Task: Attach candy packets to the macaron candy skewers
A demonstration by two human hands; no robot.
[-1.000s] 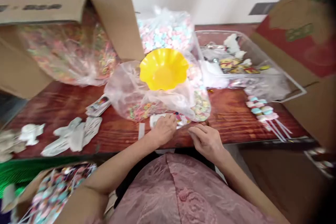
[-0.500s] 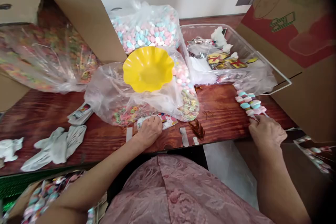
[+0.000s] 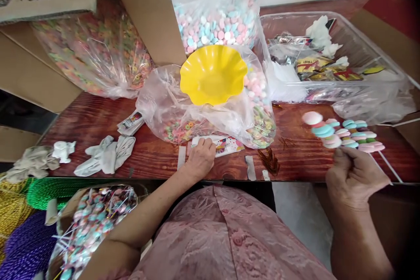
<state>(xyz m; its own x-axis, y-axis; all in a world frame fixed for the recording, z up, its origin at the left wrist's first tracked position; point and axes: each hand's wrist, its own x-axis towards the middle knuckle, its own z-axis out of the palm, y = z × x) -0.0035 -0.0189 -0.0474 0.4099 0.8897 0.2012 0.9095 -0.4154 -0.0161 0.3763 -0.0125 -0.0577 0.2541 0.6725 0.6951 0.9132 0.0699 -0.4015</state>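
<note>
At the right, my right hand (image 3: 356, 177) is closed on the lower end of a candy skewer (image 3: 323, 130) with pastel pink, blue and white pieces; the candies are slightly blurred. Beside it on the table lie more candy skewers (image 3: 361, 135), their white sticks pointing toward the front edge. My left hand (image 3: 201, 157) rests with curled fingers on a printed white bag (image 3: 228, 145) with coloured dots. Just behind that bag sits a clear plastic bag (image 3: 160, 96) of candies, with a yellow scalloped bowl (image 3: 213, 76) on top of it.
Brown twist ties (image 3: 269, 161) and tape strips (image 3: 250, 167) lie near the front edge. A clear bin (image 3: 328, 83) of wrappers stands back right. White gloves (image 3: 106, 155) lie left. Below the table are a box of candy skewers (image 3: 98, 214) and bead strands (image 3: 29, 245).
The view has swung left and down, showing the floor items. My right hand has lifted one candy skewer apart from the others. My left hand stays on the printed bag.
</note>
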